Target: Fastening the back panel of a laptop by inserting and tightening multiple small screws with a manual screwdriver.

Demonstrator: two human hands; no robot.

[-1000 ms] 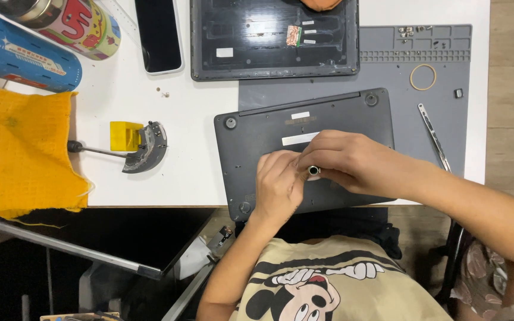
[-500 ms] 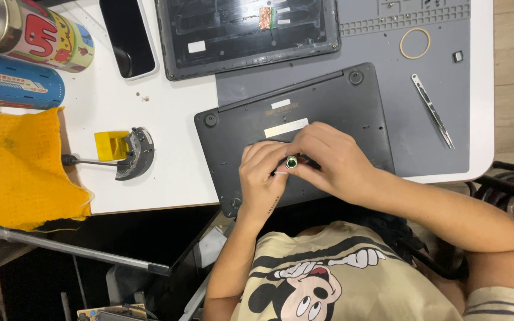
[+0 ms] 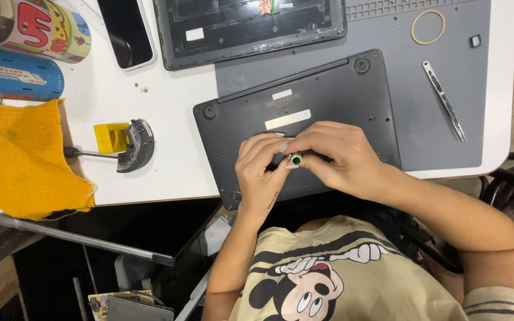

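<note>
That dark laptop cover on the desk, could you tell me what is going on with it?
A person holds a small green-tipped tool between both hands, the left hand and right hand, directly over the dark laptop base cover lying on a grey mat. The opened laptop body sits further back; tweezers and a rubber band lie to the right.

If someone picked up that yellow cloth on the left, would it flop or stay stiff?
The yellow cloth would probably flop: it lies rumpled, its edge drooping over the table edge. It looks thin and open-woven, so likely light. Pushed, it would probably bunch.
</note>
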